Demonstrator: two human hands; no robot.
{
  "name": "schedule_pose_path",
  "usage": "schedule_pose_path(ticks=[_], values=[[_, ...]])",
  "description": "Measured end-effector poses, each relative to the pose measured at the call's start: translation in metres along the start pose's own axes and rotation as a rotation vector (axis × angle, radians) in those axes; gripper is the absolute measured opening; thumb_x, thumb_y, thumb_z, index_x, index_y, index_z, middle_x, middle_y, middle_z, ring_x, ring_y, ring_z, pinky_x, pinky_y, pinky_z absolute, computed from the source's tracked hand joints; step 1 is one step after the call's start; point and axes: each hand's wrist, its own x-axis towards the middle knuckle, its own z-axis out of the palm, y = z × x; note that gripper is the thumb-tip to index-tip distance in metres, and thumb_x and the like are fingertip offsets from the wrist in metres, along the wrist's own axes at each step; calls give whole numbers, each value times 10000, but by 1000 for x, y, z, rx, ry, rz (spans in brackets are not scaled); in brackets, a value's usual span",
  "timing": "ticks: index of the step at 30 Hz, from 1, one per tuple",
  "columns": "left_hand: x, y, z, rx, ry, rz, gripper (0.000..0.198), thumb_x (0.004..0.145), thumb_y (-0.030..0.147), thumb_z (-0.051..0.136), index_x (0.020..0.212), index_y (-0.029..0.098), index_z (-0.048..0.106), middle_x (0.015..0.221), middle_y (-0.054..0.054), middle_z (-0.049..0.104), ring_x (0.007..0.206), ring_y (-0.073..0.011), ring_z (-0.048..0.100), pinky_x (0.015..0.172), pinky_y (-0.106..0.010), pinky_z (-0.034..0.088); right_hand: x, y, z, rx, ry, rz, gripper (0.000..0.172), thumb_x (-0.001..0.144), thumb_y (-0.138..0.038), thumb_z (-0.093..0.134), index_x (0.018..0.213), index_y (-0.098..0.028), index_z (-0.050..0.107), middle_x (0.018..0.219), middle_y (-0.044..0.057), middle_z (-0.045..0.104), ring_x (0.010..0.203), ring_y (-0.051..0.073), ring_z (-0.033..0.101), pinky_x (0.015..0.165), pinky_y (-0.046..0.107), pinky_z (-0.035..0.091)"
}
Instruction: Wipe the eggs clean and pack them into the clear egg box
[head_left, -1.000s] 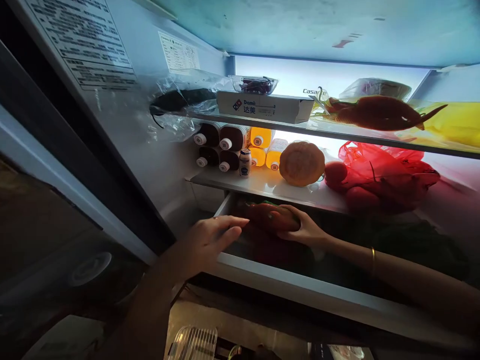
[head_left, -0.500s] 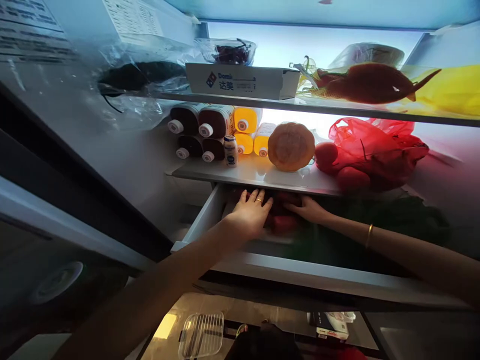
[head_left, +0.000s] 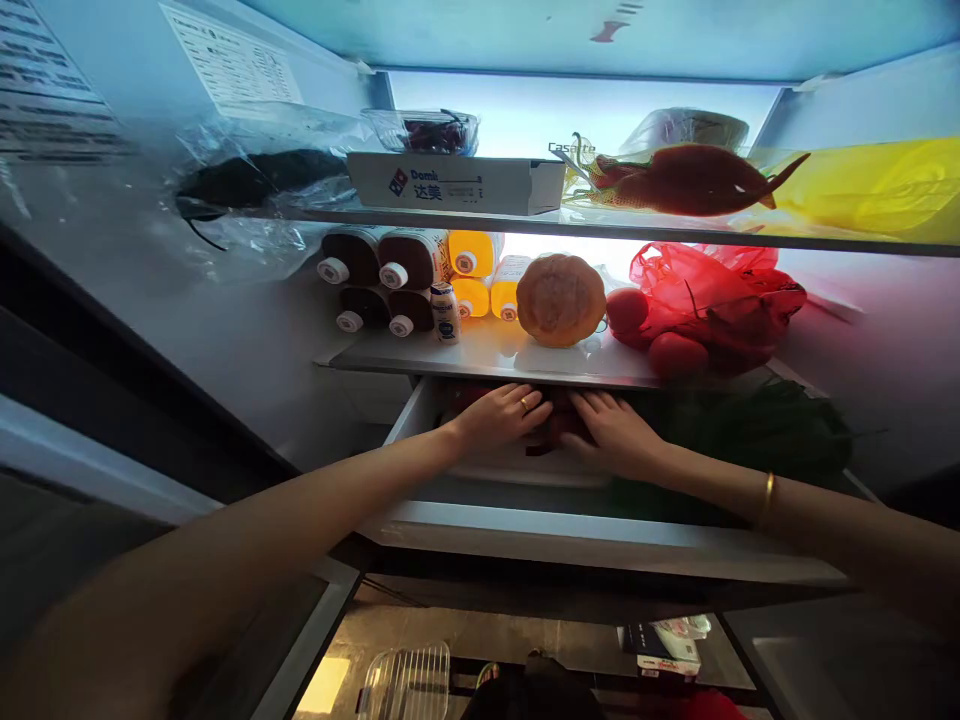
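My left hand (head_left: 501,415), with a ring on one finger, reaches into the pulled-out fridge drawer (head_left: 450,517). Its fingers stretch over dark red items (head_left: 551,425) whose kind is too dim to make out. Across from it, my right hand (head_left: 616,430) rests on the same red items, fingers laid out and slightly apart. Both sets of fingertips are near the shelf edge above, and the items lie partly hidden under the hands. Below them a pale tray edge (head_left: 525,470) shows. Dark green leafy vegetables (head_left: 772,425) fill the drawer's right side.
The glass shelf (head_left: 480,362) directly above holds bottles (head_left: 409,260), a pumpkin (head_left: 561,300) and a red plastic bag (head_left: 712,300). On the upper shelf are a pizza box (head_left: 457,185) and a netted dark item (head_left: 690,180). A clear ribbed container (head_left: 405,680) lies on the floor.
My right hand has come further over the red items, its fingers now flatter. My left hand has turned, its fingers pointing more to the right. The view has shifted slightly.
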Motion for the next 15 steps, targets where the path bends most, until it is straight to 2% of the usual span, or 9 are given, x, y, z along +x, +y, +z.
schedule_pose_path(ticks=[2,4,6,8,11,13,15], values=[[4,-2,-4,-67,-35,-29,380,984,163,346,1317,132,526,1281,-180,595,1179,-231,583,1002,-398,469,-8,-1,-3,-145,20,-151,604,934,-333,486,1467,-93,334,1453,209,421,1263,331,464,970,437,423],[3,-7,-11,-175,-81,68,402,980,144,350,1338,208,520,1390,-122,530,1290,-197,496,1082,-375,408,-11,-2,-2,-271,21,-143,548,946,-192,404,1479,-99,320,1391,216,485,1148,311,554,861,405,467],[-6,-13,-18,-250,-126,154,432,967,112,361,1330,275,529,1402,-65,530,1306,-164,472,1109,-346,376,-9,-3,-1,-353,12,-88,522,950,-116,316,1471,-91,334,1268,224,575,987,285,627,735,366,477],[-18,-20,-22,-248,-154,142,457,958,88,357,1331,290,525,1316,-58,595,1206,-160,544,1056,-331,410,-5,-4,-1,-387,-13,-66,476,942,-80,289,1395,-68,434,1117,222,639,890,270,653,651,331,460],[-33,-27,-18,-152,-150,81,464,951,77,363,1341,279,513,1152,-72,656,1011,-169,606,918,-322,460,0,-3,-2,-389,-47,-86,378,909,-22,301,1127,-72,605,944,196,667,827,263,671,592,300,438],[-38,-27,-12,-89,-128,71,480,946,73,373,1363,280,486,1124,-73,651,949,-171,596,855,-316,460,5,0,-1,-382,-49,-97,341,902,-13,312,1027,-85,621,918,187,668,816,268,679,583,298,443],[-38,-25,-7,-45,-120,69,506,945,65,367,1400,273,440,1155,-77,633,930,-169,582,820,-311,447,9,3,1,-378,-51,-67,335,901,-11,315,1033,-83,614,918,189,670,820,281,686,579,306,453]])
